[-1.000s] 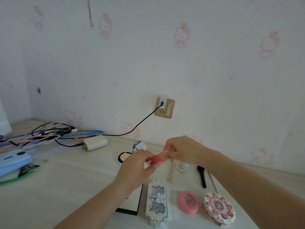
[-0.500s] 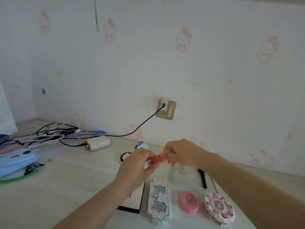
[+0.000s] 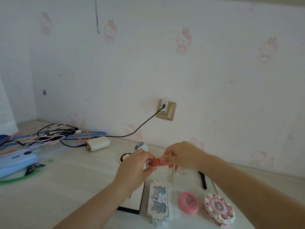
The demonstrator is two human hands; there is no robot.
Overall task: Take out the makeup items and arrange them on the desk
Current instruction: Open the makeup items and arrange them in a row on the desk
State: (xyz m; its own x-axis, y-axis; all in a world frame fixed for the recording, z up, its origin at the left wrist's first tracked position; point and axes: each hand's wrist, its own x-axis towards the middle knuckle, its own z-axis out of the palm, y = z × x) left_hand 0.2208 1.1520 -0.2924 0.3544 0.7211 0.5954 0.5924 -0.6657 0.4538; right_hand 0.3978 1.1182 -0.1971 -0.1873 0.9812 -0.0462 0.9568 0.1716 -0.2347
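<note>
The coral-pink tube (image 3: 156, 162) is up off the desk (image 3: 66, 187), held between both our hands above the middle of the arranged row. Its long axis runs nearly left to right, tilting slightly up toward the right. Our left hand (image 3: 133, 167) pinches the darker left end between thumb and fingers; our right hand (image 3: 179, 157) closes around the paler right end. Both are closed on it, neither is wide. Whether the two ends are being pulled apart or pressed together we cannot tell.

Directly below and nearer to us lies the silver embossed palette (image 3: 158, 201), its length pointing away from us, with the white black-edged box (image 3: 133, 200) touching or just beside it on the left. To the right come the pink oval compact (image 3: 188, 202) and the round frilled compact (image 3: 218, 208). Farther back, partly hidden by our hands, are a slim pale stick (image 3: 173, 175), a black brush handle (image 3: 203, 180) and an open round compact (image 3: 130, 153).

We judge that setting the tube down calls for a free gap in the row. Both hands are equally near, so either could lower it once the other lets go.
</note>
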